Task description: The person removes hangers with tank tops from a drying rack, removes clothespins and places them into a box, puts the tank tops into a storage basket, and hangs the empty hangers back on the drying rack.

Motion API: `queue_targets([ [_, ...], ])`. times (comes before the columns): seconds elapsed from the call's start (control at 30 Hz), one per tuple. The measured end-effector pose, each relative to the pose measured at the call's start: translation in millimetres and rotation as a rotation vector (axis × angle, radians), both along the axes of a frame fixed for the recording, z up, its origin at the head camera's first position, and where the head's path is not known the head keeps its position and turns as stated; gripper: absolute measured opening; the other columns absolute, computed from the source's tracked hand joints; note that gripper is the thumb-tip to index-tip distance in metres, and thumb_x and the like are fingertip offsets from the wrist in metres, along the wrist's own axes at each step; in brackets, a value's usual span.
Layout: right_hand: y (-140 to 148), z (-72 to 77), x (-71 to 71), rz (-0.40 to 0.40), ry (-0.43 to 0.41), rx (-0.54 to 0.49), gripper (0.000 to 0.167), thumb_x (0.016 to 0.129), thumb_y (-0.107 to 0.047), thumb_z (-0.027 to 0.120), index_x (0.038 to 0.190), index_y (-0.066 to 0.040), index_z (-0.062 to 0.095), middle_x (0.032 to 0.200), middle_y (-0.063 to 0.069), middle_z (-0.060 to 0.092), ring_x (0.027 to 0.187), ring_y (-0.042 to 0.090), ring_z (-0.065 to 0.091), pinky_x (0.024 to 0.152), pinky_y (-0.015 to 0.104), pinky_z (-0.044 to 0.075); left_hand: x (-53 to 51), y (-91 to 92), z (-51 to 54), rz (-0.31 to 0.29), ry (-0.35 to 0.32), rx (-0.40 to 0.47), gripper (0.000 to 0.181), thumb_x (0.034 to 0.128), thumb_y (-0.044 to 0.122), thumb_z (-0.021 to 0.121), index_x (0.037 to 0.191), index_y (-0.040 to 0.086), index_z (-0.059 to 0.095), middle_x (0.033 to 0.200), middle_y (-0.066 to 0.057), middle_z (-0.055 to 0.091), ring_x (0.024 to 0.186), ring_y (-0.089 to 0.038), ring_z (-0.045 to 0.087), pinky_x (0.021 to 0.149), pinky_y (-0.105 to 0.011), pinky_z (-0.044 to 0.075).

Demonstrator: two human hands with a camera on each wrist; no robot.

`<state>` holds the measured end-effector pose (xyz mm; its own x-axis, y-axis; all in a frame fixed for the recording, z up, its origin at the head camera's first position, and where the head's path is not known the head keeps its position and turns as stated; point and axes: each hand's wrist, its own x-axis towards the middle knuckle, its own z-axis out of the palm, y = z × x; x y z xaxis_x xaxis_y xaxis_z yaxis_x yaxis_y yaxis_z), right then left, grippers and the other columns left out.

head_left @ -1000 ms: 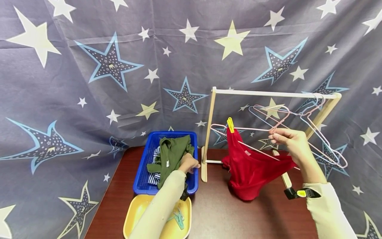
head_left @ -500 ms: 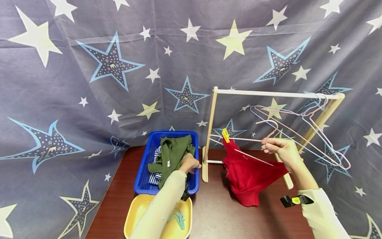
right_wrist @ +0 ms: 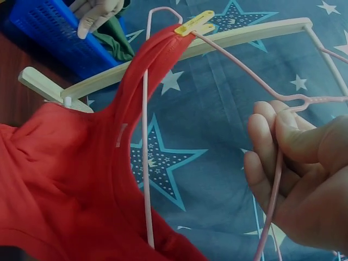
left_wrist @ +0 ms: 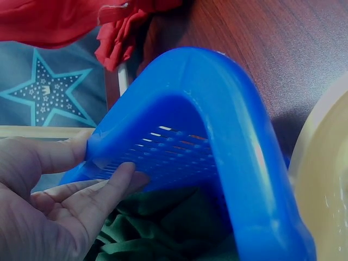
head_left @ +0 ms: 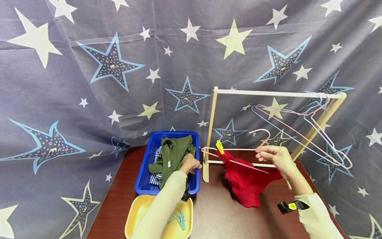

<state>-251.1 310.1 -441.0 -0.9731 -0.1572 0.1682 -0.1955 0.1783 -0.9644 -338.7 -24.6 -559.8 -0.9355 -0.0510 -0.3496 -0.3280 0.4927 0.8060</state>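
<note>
My right hand (head_left: 276,159) pinches a pink clothes hanger (right_wrist: 145,163) just below its hook, thumb against the wire. From the hanger hangs a red garment (head_left: 246,187), with a yellow clothespin (head_left: 220,147) clipping its strap to the left part of the wire. The garment's lower part reaches close to the tabletop. At the right side of a blue basket (left_wrist: 234,125), my left hand (head_left: 190,163) holds the rim, thumb over the edge and fingers inside. Beneath those fingers lies a dark green garment (head_left: 172,156), on top of a striped one (head_left: 156,177).
Behind the red garment stands a wooden rack (head_left: 210,126) with a white top bar. A blue and a pink hanger (head_left: 320,131) hang at its right end. In front of the basket, a yellow basin (head_left: 135,212) contains teal clothespins (head_left: 180,219).
The right hand has moved left and downward, carrying the pink hanger and red garment away from the hangers on the rack. The left hand stays at the basket's rim.
</note>
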Motion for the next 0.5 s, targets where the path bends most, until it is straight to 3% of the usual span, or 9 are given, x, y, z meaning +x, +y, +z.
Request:
queue_targets([
  [0.5,-8.6,-16.6,-0.7,0.074,-0.009,-0.092,0.016,0.094,0.011,0.061,0.106,0.022,0.065,0.089,-0.007,0.077,0.078,0.009,0.075,0.070,0.025,0.063,-0.2,-0.6,0.2,0.006,-0.013,0.003,0.037,0.0731,-0.012,0.075,0.070,0.008,0.044,0.069,-0.009,0.050,0.061,-0.026,0.065,0.054,-0.041,0.063],
])
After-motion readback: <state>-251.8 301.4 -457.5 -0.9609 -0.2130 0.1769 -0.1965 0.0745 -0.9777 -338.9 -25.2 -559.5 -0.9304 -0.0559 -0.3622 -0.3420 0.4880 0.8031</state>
